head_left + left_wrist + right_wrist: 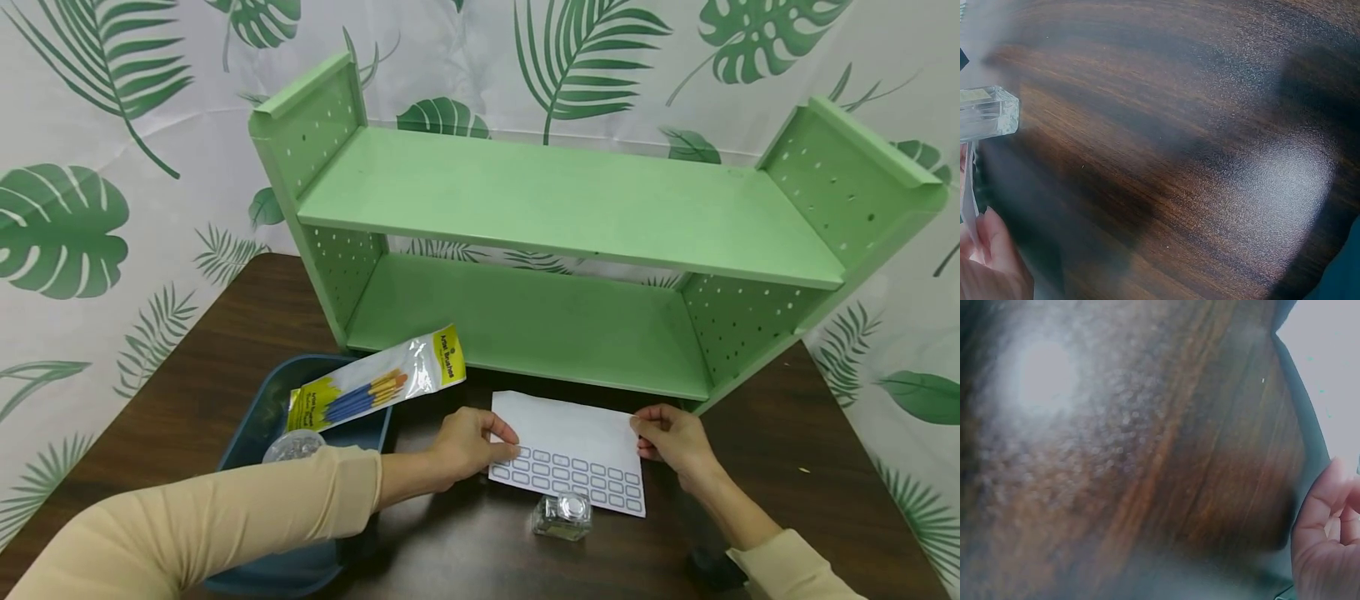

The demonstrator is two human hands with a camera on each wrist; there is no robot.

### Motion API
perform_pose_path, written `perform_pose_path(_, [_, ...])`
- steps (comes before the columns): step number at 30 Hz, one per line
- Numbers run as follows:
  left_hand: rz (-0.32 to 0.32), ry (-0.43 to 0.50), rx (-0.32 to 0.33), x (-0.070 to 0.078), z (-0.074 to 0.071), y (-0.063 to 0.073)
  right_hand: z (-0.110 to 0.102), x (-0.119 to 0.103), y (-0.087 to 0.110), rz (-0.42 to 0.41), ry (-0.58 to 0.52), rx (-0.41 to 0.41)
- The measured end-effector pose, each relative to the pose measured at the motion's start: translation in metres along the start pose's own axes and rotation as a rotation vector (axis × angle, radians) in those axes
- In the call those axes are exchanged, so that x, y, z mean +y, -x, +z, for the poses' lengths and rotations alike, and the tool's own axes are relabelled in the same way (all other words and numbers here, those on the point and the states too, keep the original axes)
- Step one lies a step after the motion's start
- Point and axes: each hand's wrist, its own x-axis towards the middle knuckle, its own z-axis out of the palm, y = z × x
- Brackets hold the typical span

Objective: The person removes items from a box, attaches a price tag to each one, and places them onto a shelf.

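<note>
Both hands hold a white sheet of labels [570,433] up over the table, rows of blue-outlined boxes printed along its lower part. My left hand [467,446] pinches the left edge between thumb and fingers; my right hand [672,440] pinches the upper right edge. Just below the sheet stands a small clear glass jar [562,517] with a silvery top, overlapping its lower edge in the head view. The left wrist view catches the jar [991,112] beside the left hand [999,259]. In the right wrist view the right hand [1329,519] grips the sheet [1329,375].
A green two-tier shelf [570,200] stands at the back of the dark wooden table [787,467]. At left, a blue bin [262,400] holds a pack of artist brushes [378,383] and a clear round container [294,445]. A dark object [712,568] lies near the right forearm.
</note>
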Motion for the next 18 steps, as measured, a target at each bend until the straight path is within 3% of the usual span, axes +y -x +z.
perform_pose_path(18, [0.036, -0.087, 0.037, 0.0024, 0.0016, 0.0033, 0.0011, 0.001, 0.0013, -0.019, 0.014, 0.01])
